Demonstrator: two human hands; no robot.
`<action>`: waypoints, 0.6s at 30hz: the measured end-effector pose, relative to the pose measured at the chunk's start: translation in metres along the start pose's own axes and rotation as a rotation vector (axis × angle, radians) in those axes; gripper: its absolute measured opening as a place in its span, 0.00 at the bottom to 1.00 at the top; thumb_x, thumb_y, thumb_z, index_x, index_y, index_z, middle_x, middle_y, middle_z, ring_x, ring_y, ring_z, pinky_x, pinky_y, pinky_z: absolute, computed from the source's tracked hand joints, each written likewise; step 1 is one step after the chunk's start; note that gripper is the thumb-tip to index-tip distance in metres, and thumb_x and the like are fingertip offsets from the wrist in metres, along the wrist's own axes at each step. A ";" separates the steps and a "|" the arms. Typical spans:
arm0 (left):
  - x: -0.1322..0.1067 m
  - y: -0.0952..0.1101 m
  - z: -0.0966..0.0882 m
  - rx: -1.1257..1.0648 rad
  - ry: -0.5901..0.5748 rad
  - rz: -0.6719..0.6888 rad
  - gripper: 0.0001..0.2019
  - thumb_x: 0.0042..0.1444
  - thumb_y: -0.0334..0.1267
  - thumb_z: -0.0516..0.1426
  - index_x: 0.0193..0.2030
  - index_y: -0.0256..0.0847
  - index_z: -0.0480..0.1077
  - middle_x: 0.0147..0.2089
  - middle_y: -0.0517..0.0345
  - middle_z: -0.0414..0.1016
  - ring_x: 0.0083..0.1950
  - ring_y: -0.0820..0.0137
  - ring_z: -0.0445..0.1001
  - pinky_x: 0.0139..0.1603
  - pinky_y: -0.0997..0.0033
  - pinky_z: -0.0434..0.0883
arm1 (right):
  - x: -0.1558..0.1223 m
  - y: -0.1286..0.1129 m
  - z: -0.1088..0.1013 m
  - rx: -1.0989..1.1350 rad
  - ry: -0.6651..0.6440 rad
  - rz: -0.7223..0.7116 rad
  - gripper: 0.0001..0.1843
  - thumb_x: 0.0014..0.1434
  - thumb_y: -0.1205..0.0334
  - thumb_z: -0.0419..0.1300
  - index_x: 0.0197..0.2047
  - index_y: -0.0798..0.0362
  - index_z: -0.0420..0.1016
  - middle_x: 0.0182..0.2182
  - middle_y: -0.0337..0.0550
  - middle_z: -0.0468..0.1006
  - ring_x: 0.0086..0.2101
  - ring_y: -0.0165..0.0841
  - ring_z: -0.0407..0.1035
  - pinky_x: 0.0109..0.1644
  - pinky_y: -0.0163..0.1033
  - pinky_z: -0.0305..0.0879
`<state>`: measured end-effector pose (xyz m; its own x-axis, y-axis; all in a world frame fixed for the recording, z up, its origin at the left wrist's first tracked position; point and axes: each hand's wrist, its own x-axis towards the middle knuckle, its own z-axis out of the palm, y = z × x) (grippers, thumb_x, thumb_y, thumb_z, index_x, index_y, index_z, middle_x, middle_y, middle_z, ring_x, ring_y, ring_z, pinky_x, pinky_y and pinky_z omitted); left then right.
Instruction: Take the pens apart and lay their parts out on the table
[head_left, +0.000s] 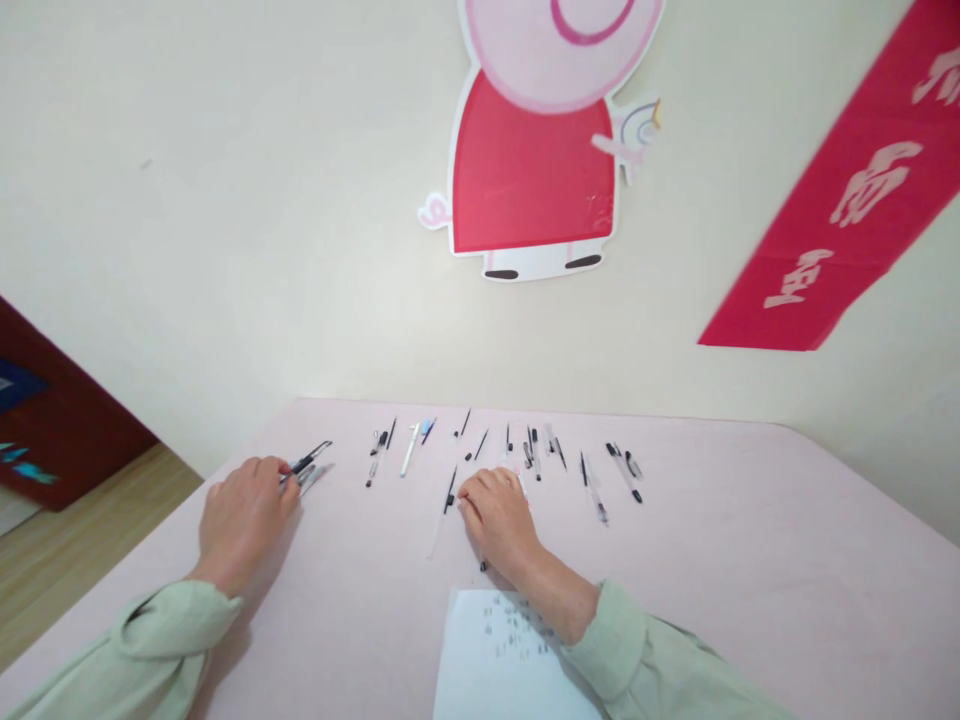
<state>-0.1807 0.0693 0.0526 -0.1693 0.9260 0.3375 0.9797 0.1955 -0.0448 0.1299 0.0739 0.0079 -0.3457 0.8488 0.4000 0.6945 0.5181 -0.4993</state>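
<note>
My left hand [244, 515] rests on the pink table [750, 560] at the left, its fingers curled round a black and clear pen [309, 462] whose tip points up and right. My right hand [499, 515] lies knuckles up near the middle with its fingers curled under. It sits among loose pen parts, and a thin black piece [451, 490] lies just left of its fingertips. What the right hand's fingers hold, if anything, is hidden. A row of pens and pen parts [525, 448] stretches along the table's far side.
A white sheet of paper [502, 660] with scribbles lies at the near edge under my right wrist. The wall behind carries a cartoon pig cutout [536, 150] and a red banner [847, 200]. A wooden floor [82, 540] shows at left.
</note>
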 end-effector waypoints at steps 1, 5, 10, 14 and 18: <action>0.000 0.012 -0.004 -0.138 0.022 0.015 0.09 0.57 0.40 0.47 0.37 0.39 0.65 0.38 0.48 0.73 0.42 0.57 0.73 0.43 0.59 0.67 | 0.001 -0.001 -0.002 0.033 0.007 0.018 0.06 0.61 0.70 0.56 0.35 0.51 0.73 0.35 0.42 0.76 0.41 0.37 0.66 0.55 0.48 0.53; -0.018 0.093 -0.014 -0.973 -0.158 0.015 0.09 0.51 0.44 0.52 0.35 0.43 0.64 0.33 0.56 0.73 0.35 0.65 0.73 0.39 0.64 0.70 | 0.009 -0.002 -0.009 0.363 0.069 0.147 0.07 0.62 0.66 0.54 0.36 0.50 0.73 0.36 0.43 0.76 0.41 0.37 0.67 0.49 0.44 0.58; -0.044 0.192 -0.008 -1.602 -0.595 -0.117 0.11 0.50 0.45 0.54 0.35 0.44 0.58 0.26 0.65 0.71 0.19 0.77 0.63 0.21 0.77 0.60 | 0.021 0.011 -0.018 0.968 0.119 0.366 0.11 0.61 0.56 0.53 0.35 0.50 0.74 0.35 0.42 0.76 0.37 0.34 0.69 0.42 0.39 0.64; -0.043 0.217 -0.001 -1.746 -0.627 -0.144 0.11 0.51 0.46 0.54 0.37 0.42 0.60 0.23 0.68 0.67 0.15 0.82 0.53 0.16 0.81 0.48 | 0.022 0.018 -0.025 1.237 0.182 0.534 0.11 0.55 0.53 0.59 0.32 0.52 0.74 0.34 0.43 0.76 0.36 0.33 0.71 0.40 0.37 0.65; -0.042 0.219 0.001 -1.811 -0.712 -0.141 0.13 0.54 0.50 0.52 0.36 0.41 0.62 0.21 0.70 0.62 0.14 0.83 0.49 0.15 0.81 0.44 | 0.022 0.015 -0.025 1.372 0.213 0.626 0.16 0.50 0.48 0.64 0.32 0.53 0.74 0.33 0.43 0.76 0.32 0.31 0.71 0.32 0.32 0.65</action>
<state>0.0404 0.0734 0.0278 0.2058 0.9671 -0.1495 -0.1858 0.1886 0.9643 0.1483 0.0980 0.0281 -0.0494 0.9937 -0.1004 -0.4557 -0.1118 -0.8831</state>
